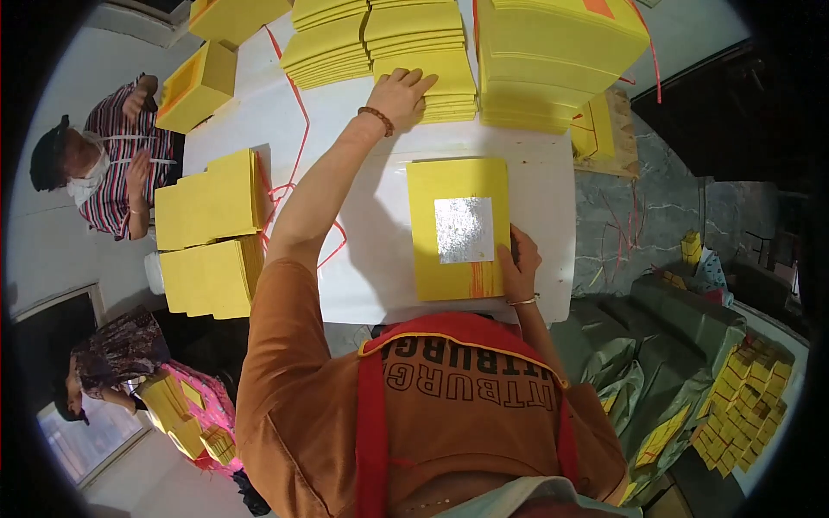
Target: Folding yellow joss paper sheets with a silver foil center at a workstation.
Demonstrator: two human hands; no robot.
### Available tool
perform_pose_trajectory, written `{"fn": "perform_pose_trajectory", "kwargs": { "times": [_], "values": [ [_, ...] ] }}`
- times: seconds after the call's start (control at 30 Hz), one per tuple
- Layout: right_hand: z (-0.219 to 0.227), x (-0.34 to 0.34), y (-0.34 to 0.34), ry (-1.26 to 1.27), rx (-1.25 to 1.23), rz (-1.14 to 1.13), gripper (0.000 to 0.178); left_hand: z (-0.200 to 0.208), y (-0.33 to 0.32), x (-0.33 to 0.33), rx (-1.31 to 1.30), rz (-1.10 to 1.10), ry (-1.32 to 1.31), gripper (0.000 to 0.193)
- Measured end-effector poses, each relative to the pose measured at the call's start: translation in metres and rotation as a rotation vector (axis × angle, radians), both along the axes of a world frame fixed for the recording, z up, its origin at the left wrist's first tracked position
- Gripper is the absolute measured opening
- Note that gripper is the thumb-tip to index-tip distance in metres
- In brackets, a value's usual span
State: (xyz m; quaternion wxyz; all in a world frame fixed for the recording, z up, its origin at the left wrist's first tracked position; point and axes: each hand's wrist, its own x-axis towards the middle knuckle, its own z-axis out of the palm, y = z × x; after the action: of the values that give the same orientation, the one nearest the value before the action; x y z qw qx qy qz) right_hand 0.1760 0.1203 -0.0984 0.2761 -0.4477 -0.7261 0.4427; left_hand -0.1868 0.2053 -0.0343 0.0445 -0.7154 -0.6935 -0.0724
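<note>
Yellow rectangular pack (425, 231), silver square (465, 230) uppermost, flat on white tabletop (367, 250), near a low yellow stack (451, 78).

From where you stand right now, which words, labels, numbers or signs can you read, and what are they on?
Shirt: large dark capitals across the chest; I won't copy the wording.
Yellow stack at the right hand: orange-red marks near its lower edge, too blurred to read.
Silver patch on it: no lettering I can make out.
</note>
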Motion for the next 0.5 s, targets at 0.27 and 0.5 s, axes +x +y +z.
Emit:
{"fn": "perform_pose_trajectory", "kwargs": {
  "times": [0.27,0.5],
  "values": [
    [0.0,-0.002,0.003,-0.005,0.01,0.017,0.041,-0.024,-0.015,0.002,0.069,0.028,0.033,0.065],
    [-0.007,-0.001,0.001,-0.009,0.006,0.02,0.042,0.005,-0.016,-0.009,-0.031,-0.052,-0.011,0.073]
  ]
}}
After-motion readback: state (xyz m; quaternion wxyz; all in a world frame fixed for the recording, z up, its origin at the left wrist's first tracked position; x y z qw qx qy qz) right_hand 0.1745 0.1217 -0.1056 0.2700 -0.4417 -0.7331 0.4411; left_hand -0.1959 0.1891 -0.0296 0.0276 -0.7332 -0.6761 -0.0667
